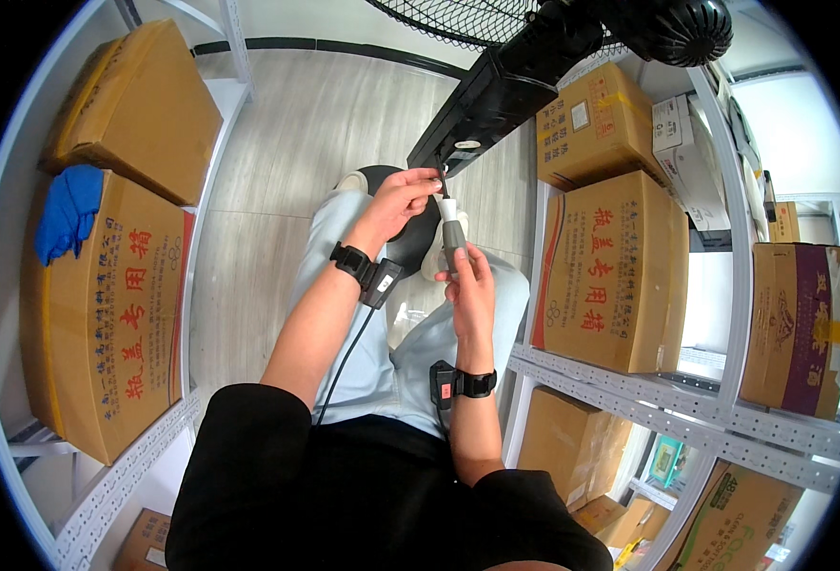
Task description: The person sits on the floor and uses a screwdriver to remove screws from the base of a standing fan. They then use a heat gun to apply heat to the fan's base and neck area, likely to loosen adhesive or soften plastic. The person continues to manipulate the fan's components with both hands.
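A screwdriver (452,228) with a grey and white handle points away from me, its dark shaft reaching the lower end of a black standing fan (505,107). My right hand (472,293) is closed round the rear of the handle, thumb and fingers on either side. With fingers pinched together, my left hand (403,202) is at the shaft close to its tip; whether a screw is also between the fingertips is hidden. The fan's body slants up to the right, with its wire grille (448,21) at the top. A black round base (408,233) sits between my legs.
Metal shelves stand close on both sides. Large cardboard boxes fill the left shelf (144,314) and the right shelf (610,276). A blue cloth (69,214) hangs over a left box. Cables run from the black bands (367,271) on my wrists.
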A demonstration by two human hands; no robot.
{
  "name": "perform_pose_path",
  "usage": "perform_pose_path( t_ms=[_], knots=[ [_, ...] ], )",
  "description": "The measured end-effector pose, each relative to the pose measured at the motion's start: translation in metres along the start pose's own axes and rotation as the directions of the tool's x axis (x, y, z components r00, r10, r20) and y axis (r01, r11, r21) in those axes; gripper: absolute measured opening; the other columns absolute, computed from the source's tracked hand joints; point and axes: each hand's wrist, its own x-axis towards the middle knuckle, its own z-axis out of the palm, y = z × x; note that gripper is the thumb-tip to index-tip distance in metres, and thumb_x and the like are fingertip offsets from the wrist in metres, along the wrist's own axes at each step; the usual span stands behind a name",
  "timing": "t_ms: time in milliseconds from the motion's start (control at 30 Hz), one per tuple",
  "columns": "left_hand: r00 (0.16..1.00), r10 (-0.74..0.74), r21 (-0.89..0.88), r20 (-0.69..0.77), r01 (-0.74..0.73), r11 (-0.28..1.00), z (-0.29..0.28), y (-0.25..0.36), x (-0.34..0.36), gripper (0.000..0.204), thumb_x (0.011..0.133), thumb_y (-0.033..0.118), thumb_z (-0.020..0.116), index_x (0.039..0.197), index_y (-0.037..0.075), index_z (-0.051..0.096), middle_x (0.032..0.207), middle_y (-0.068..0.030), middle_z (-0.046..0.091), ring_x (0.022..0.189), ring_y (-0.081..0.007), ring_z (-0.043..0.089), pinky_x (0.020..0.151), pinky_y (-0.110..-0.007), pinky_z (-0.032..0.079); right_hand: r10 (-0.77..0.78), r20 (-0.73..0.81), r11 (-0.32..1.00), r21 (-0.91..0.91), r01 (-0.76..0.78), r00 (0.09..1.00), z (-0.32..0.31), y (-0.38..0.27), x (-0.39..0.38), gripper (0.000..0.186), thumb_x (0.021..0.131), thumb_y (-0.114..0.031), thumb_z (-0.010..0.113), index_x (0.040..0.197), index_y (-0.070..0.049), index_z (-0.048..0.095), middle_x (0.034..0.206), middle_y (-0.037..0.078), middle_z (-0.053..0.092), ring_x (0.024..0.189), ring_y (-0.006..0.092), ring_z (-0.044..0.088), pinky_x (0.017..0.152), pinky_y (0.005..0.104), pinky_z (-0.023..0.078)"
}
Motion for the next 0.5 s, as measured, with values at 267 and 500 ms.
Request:
perform_pose_path(
  t_ms=[267,500],
  knots=[
    [1.0,-0.015,0.014,0.011,0.015,1.0,0.0007,0.0018,-0.0008,0.025,0.086,0.004,0.061,0.11,-0.002,0.056,0.084,-0.0014,0.058,0.053,-0.0002,0.039,0.044,-0.015,0.029,0.002,-0.017,1.0,-0.009,-0.002,1.0,-0.0052,0.0025,0.0022,0.039,0.093,-0.027,0.055,0.12,0.001,0.05,0.091,0.007,0.063,0.065,0.01,0.06,0.046,0.0177,0.035],
    [1.0,0.0,-0.027,0.003,0.0,1.0,0.0003,0.0004,0.0003,0.028,0.084,0.003,0.062,0.11,-0.005,0.055,0.088,-0.0057,0.06,0.052,-0.0005,0.036,0.044,-0.015,0.027,0.024,0.027,0.999,0.042,-0.025,0.999,-0.0046,0.0003,0.002,0.037,0.095,-0.028,0.052,0.12,-0.001,0.05,0.091,0.008,0.064,0.066,0.0094,0.06,0.047,0.0185,0.037]
  ],
)
